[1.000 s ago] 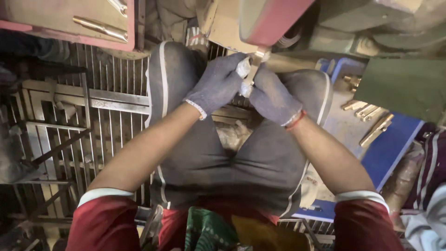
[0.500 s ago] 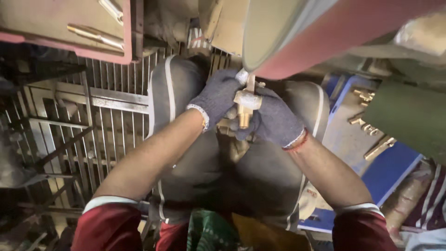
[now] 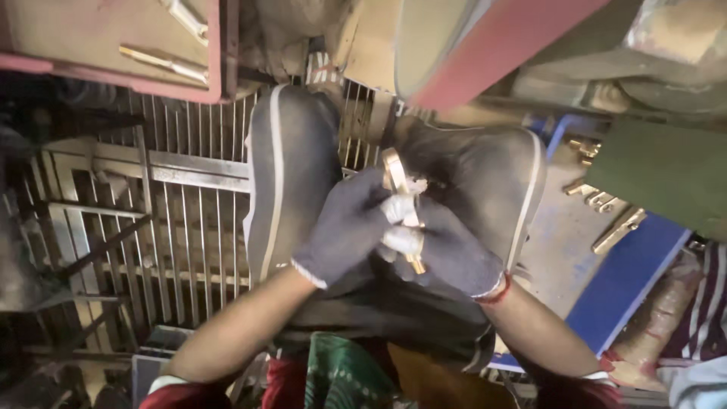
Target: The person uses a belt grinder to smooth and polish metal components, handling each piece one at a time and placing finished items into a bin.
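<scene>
Brass fitting (image 3: 401, 198) gripped between left hand (image 3: 350, 226) and right hand (image 3: 448, 254).

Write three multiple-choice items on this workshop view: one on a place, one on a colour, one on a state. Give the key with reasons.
1. Where is the brass part?
A. on the blue tray
B. between both gloved hands, above the lap
C. on the metal grating

2. What colour are the gloves?
A. dark grey with pale fingertips
B. bright yellow
C. red

3. How do the hands hold the part?
A. both closed around it
B. only the right hand
C. neither touches it

Key: B, since the left hand and right hand meet over the knees; A, as the knit fabric shows; A, as both grips wrap the part.
</scene>
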